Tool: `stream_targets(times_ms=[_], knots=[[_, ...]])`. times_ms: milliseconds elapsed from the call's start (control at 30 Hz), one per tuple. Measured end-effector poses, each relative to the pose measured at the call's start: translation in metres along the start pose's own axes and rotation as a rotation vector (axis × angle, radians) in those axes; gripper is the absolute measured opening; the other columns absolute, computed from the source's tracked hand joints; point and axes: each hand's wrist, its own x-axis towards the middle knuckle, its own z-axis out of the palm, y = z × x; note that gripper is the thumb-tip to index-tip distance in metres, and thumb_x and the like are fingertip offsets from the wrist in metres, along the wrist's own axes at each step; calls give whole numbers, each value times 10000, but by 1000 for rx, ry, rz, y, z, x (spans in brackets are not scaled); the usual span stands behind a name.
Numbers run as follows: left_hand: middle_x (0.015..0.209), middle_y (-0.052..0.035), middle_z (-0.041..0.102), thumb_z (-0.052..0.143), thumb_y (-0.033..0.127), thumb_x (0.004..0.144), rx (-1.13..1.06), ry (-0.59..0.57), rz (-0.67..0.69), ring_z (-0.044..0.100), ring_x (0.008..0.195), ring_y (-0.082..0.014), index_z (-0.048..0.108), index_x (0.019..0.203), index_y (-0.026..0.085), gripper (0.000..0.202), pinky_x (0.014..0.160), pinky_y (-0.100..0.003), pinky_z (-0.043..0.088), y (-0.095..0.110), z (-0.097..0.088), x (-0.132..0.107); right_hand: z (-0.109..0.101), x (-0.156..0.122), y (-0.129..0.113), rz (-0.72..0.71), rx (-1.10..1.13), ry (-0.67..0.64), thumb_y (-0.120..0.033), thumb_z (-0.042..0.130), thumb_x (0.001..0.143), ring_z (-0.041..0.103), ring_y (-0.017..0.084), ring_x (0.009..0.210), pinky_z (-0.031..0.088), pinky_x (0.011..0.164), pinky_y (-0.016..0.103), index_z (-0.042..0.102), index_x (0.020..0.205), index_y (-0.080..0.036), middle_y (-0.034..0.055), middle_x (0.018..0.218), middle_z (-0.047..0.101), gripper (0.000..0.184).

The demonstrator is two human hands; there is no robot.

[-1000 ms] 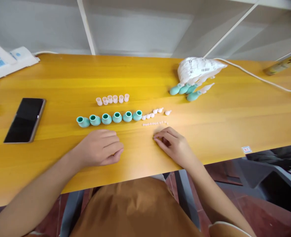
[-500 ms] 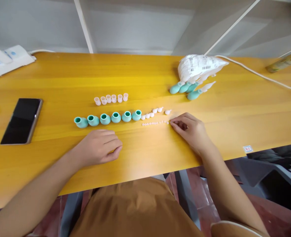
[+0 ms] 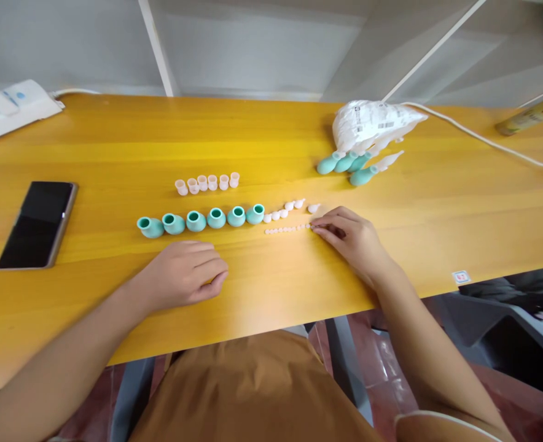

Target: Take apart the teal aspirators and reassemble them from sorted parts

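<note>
My right hand [image 3: 352, 242] is closed in a pinch at the right end of a row of tiny pale pink discs [image 3: 286, 229]; its fingertips cover the end disc. My left hand [image 3: 186, 274] rests on the table in a loose fist, with nothing visible in it. Beyond it runs a row of turquoise bulb-shaped pieces [image 3: 196, 222] with open round mouths. Small pale pink bulbs with thin tips [image 3: 276, 215] continue that row to the right, and one such bulb [image 3: 313, 209] lies apart near my right fingers. Pale pink cup-like pieces [image 3: 212, 183] stand in a row behind.
At the back right lies a white plastic bag [image 3: 368, 126], with turquoise bulbs with pale nozzles [image 3: 362, 176] before it. A phone [image 3: 36, 225] is at the left. A white cable [image 3: 474, 138] and a can-like container [image 3: 532, 115] are far right. A small sticker [image 3: 461, 277] is near the front edge.
My right hand has slid slightly left, and its fingertips now cover the end disc that showed beside them before. My left hand has stayed in place.
</note>
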Motion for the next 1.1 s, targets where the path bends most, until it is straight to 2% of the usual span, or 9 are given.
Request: stream_targets(times_ms=[100,233,333,500,600,733,833,933,1100], knots=[[831,-5,715,544,211,1075,51,127,114,656,767,-222,697,977,287,197,735,-372,510,-1,3,0,0,3,2,-18,6,9,-334,678,1099,750,284,899,657,825,490,829,1143,-314,99,1121,767,159],[783,3,683,564,158,1083,88,286,219,594,719,-184,677,952,225,185,694,-336,480,-2,7,2,0,4,5,-40,7,-2,-334,709,1088,701,236,787,646,769,458,824,1194,-288,102,1138,753,164],[780,1,685,558,157,1090,91,276,225,579,719,-181,677,945,218,198,701,-328,474,-2,7,2,2,7,6,-70,-4,-18,-338,721,1085,704,234,802,651,767,463,817,1254,-288,116,1198,731,201],[790,3,688,541,168,1101,92,250,199,595,733,-184,667,942,231,212,714,-329,459,-2,7,1,7,10,4,-149,-17,-11,-290,685,1108,769,313,1119,666,991,533,824,1225,-295,115,1186,745,181],[796,10,682,535,167,1097,81,231,184,605,735,-185,664,948,243,211,719,-331,452,-1,7,1,7,9,4,-159,-24,-14,-291,694,1104,777,305,1076,675,954,524,825,1213,-300,110,1184,758,171],[795,13,680,538,164,1094,75,227,180,607,732,-185,662,954,244,203,714,-335,454,-2,7,1,-2,17,1,-176,-60,54,-317,710,1096,746,257,839,658,779,480,815,1255,-308,112,1194,770,190],[806,7,692,548,169,1094,81,242,182,612,738,-183,665,963,236,188,715,-335,463,-3,8,0,-10,37,-4,-240,-161,91,-327,697,1102,760,332,1020,628,917,553,814,1256,-325,112,1174,797,194],[809,8,696,557,171,1094,87,249,190,616,739,-181,664,970,233,175,722,-331,471,-5,8,0,-15,63,-7,-309,-270,-6,-377,682,1111,727,384,1170,565,1028,626,815,1245,-340,91,1234,819,192],[804,4,694,589,140,1076,73,280,206,606,729,-181,665,981,219,145,709,-332,469,-5,7,1,-14,91,-6,-381,-265,-146,-389,635,1135,753,333,1072,589,968,559,828,1224,-334,80,1196,826,219]])
